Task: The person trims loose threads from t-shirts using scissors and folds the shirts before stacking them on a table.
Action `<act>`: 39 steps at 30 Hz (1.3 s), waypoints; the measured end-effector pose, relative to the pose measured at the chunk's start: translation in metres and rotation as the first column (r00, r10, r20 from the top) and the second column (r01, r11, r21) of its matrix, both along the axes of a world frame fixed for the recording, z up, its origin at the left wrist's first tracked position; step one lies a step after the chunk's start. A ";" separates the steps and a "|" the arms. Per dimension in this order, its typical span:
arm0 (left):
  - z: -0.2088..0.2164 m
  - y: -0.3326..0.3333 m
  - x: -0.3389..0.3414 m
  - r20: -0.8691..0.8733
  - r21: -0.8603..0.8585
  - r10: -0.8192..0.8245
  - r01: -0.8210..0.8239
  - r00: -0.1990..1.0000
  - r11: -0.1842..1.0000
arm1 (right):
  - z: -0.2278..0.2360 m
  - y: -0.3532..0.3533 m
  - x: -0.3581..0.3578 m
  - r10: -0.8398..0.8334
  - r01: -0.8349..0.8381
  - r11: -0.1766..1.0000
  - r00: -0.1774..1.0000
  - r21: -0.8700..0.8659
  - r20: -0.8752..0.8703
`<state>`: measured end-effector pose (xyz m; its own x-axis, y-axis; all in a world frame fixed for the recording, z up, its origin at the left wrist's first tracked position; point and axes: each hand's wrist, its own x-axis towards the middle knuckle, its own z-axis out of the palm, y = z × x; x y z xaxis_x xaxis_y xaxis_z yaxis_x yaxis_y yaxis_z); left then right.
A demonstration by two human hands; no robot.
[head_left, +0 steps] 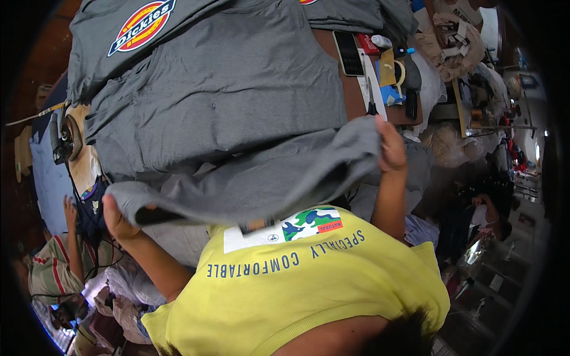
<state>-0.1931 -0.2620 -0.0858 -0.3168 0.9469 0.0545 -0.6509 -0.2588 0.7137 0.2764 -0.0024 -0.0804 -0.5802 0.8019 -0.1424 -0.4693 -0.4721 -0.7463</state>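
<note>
A grey T-shirt (255, 178) is stretched between my two hands in front of my yellow shirt, its lower part blurred by motion. My left hand (120, 218) grips one end, thumb up, with the fingers partly hidden by the cloth. On the other end my right hand (392, 145) is closed, higher and farther out. A small dark label (258, 225), too blurred to read, shows at the near edge of the cloth. Just beyond, more grey T-shirts (237, 89) lie spread on the table, one with a round red and yellow print (142, 26).
On the brown tabletop (326, 44) at the right are a phone (348, 53), scissors (370, 98), a tape roll (399, 74) and a red box (367, 44). Left, a person in a striped shirt (53, 267) is near what looks like an iron (72, 137). Another person (484, 207) sits far right.
</note>
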 end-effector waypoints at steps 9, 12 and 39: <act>-0.025 0.026 0.016 0.007 -0.098 -0.135 0.135 0.991 0.986 | -0.032 -0.013 -0.048 0.414 -0.449 0.875 0.888 -0.182 -0.201; -0.026 0.026 0.012 0.038 -0.084 -0.057 0.060 0.998 0.995 | -0.042 -0.012 -0.041 0.441 -0.458 0.886 0.881 -0.077 -0.168; -0.141 0.277 -0.136 0.466 -0.175 -0.298 0.417 0.833 0.892 | -0.148 0.238 -0.173 0.127 -0.066 0.895 0.986 -0.441 0.110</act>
<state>-0.3291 0.0151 -0.2266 0.1110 0.9575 -0.2663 -0.9094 0.2059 0.3613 0.1033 0.2355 -0.2282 -0.6030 0.5834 -0.5441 -0.3164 -0.8010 -0.5082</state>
